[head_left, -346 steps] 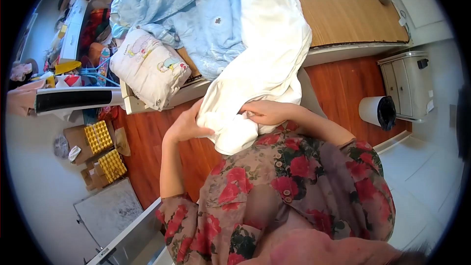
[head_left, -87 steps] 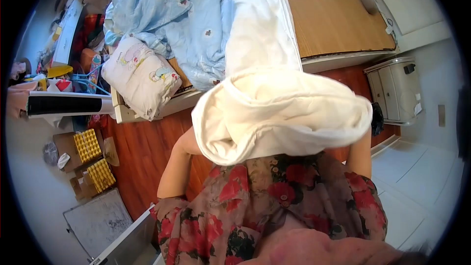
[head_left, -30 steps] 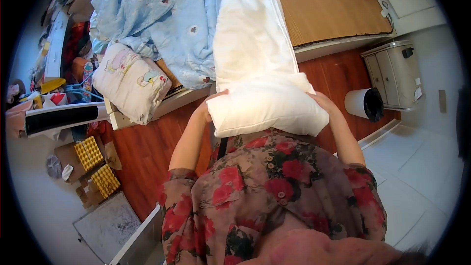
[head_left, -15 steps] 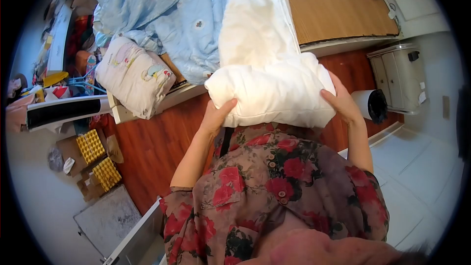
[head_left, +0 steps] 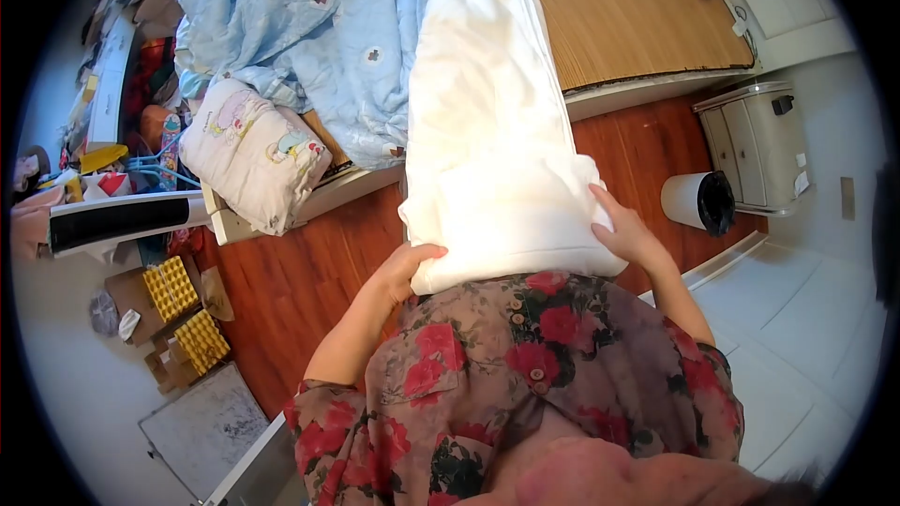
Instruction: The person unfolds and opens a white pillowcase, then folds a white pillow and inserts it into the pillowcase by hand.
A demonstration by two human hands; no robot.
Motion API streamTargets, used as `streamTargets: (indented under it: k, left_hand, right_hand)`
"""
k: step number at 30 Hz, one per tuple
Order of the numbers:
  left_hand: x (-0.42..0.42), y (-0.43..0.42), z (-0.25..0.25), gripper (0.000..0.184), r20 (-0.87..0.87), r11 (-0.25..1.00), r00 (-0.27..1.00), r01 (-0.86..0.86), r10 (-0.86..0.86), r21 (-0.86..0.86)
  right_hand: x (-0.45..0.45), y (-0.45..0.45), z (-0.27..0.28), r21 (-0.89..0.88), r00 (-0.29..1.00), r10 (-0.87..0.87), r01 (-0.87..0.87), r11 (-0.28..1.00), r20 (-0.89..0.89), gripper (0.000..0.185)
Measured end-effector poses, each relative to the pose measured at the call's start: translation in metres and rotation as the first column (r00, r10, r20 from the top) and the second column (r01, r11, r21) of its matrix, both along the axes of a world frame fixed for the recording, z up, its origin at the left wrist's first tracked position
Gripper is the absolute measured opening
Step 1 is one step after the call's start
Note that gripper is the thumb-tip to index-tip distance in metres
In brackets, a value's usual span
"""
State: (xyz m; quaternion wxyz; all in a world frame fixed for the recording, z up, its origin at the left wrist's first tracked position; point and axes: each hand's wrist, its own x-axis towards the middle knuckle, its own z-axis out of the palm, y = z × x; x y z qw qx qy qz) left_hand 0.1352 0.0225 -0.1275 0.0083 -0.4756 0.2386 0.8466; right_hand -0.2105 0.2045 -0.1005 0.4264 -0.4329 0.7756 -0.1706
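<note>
A long white quilt [head_left: 487, 84] stretches from the bed towards my body, its near end folded over into a thick bundle against my shirt. My left hand [head_left: 405, 267] grips the bundle's left side, thumb on top and fingers hidden underneath. At the right side, my right hand [head_left: 626, 232] holds the fold the same way, thumb over the cloth. Left of the white quilt lies a crumpled light blue quilt [head_left: 347, 47]. A rolled pale bundle with cartoon prints [head_left: 248, 150] rests on the bed's corner.
The bed's brown mat [head_left: 647, 19] shows at right. A white bin [head_left: 689, 201] with a black liner stands by a small cabinet [head_left: 750, 150]. Yellow egg trays [head_left: 171, 288] and cardboard sit at left on the floor. A cluttered shelf [head_left: 131, 215] borders the bed.
Both hands have drawn the folded end of the white quilt down towards my body. The bundle looks flatter and more of the quilt hangs past the bed edge.
</note>
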Motion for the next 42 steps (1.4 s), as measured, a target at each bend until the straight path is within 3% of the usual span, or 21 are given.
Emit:
streamTargets:
  k: [2, 4, 6, 8, 11, 13, 14, 16, 17, 18, 20, 21, 23, 25, 27, 28, 29, 31, 32, 34, 42]
  left_hand:
    - [0.000, 0.003, 0.004, 0.060, 0.010, 0.999, 0.999, 0.039, -0.039, 0.004]
    - [-0.007, -0.006, 0.006, 0.059, -0.061, 0.995, 0.993, 0.100, -0.099, 0.001]
    - [-0.014, -0.008, 0.011, 0.059, -0.053, 0.992, 0.991, 0.124, -0.125, -0.029]
    - [-0.016, -0.009, 0.013, 0.058, -0.038, 0.987, 0.987, 0.151, -0.153, -0.056]
    - [-0.003, -0.008, -0.004, 0.059, -0.062, 0.993, 0.992, 0.107, -0.110, -0.050]
    - [0.019, -0.016, -0.019, 0.072, -0.031, 0.994, 0.999, 0.031, -0.034, -0.108]
    - [0.033, -0.020, -0.019, 0.072, -0.035, 0.993, 0.999, 0.019, -0.023, -0.113]
    - [0.062, -0.024, -0.008, 0.092, -0.041, 0.689, 0.964, 0.157, -0.261, -0.708]
    - [0.069, -0.025, 0.001, 0.106, 0.264, 0.455, 0.914, 0.386, -0.309, -0.803]
    - [0.068, -0.023, -0.001, 0.106, 0.261, 0.456, 0.914, 0.385, -0.311, -0.802]
    - [0.064, -0.016, -0.010, 0.111, 0.642, -0.183, 0.744, 0.616, -0.183, -0.766]
    - [0.056, -0.017, -0.022, 0.106, 0.596, -0.233, 0.781, 0.554, -0.188, -0.799]
    - [0.030, -0.020, -0.065, 0.097, 0.574, -0.254, 0.813, 0.538, -0.097, -0.804]
    - [-0.012, -0.032, -0.074, 0.083, 0.220, 0.040, 0.950, 0.234, -0.220, -0.971]
    - [-0.034, -0.047, -0.087, 0.077, 0.092, 0.133, 0.948, 0.138, -0.303, -0.981]
    - [-0.041, -0.049, -0.097, 0.070, -0.034, 0.234, 0.932, 0.055, -0.361, -0.971]
    - [-0.045, -0.044, -0.107, 0.057, -0.150, 0.547, 0.961, 0.001, -0.231, -0.837]
    - [-0.044, -0.046, -0.082, 0.058, 0.030, 0.436, 0.928, 0.202, -0.371, -0.877]
    - [-0.041, -0.048, -0.072, 0.059, 0.222, 0.296, 0.848, 0.396, -0.482, -0.869]
    - [-0.031, -0.049, -0.068, 0.062, 0.227, 0.249, 0.846, 0.381, -0.482, -0.890]
    - [-0.018, -0.071, -0.074, 0.080, 0.358, -0.213, 0.921, 0.322, -0.156, -0.922]
  right_hand:
    - [0.007, -0.016, 0.034, 0.240, 0.991, 0.112, -0.090, 0.967, -0.078, 0.069]
    - [0.007, -0.037, 0.050, -0.147, 0.839, 0.179, -0.292, 0.945, -0.514, 0.061]
    - [0.016, -0.068, 0.057, -0.459, 0.861, 0.179, -0.416, 0.785, -0.476, 0.055]
    - [0.046, -0.098, 0.063, -0.540, 0.799, 0.256, -0.568, 0.622, -0.545, 0.051]
    - [0.072, -0.108, -0.034, -0.365, 0.697, 0.520, -0.709, 0.603, -0.494, 0.046]
    - [0.066, -0.110, -0.070, -0.222, 0.733, 0.657, -0.621, 0.752, 0.178, 0.044]
    - [0.059, -0.109, -0.075, -0.223, 0.726, 0.666, -0.630, 0.744, 0.171, 0.044]
    - [0.058, -0.103, -0.063, -0.322, 0.753, 0.622, -0.547, 0.773, 0.214, 0.042]
    - [0.060, -0.102, -0.064, -0.321, 0.755, 0.618, -0.543, 0.776, 0.218, 0.042]
    - [0.060, -0.101, -0.064, -0.326, 0.762, 0.615, -0.539, 0.777, 0.205, 0.041]
    - [0.058, -0.105, -0.060, -0.328, 0.758, 0.625, -0.552, 0.767, 0.186, 0.041]
    - [0.060, -0.107, -0.055, -0.313, 0.765, 0.621, -0.555, 0.770, 0.171, 0.042]
    - [0.063, -0.107, -0.054, -0.301, 0.774, 0.612, -0.552, 0.778, 0.162, 0.042]
    - [0.060, -0.106, -0.054, -0.380, 0.784, 0.594, -0.503, 0.777, 0.177, 0.041]
    - [0.052, -0.104, -0.051, -0.369, 0.818, 0.561, -0.487, 0.792, 0.125, 0.040]
    - [0.047, -0.104, -0.049, -0.363, 0.840, 0.537, -0.478, 0.800, 0.079, 0.039]
    - [0.036, -0.104, -0.051, -0.360, 0.839, 0.539, -0.481, 0.799, 0.073, 0.039]
    - [0.006, -0.102, -0.062, -0.377, 0.745, 0.407, -0.636, 0.674, -0.529, 0.037]
    - [-0.007, -0.100, -0.069, -0.379, 0.744, 0.409, -0.638, 0.670, -0.529, 0.037]
    - [-0.025, -0.092, -0.084, -0.191, 0.877, 0.461, -0.480, 0.856, -0.138, 0.036]
    - [-0.004, -0.093, -0.087, -0.346, 0.876, 0.431, -0.482, 0.805, -0.216, 0.040]
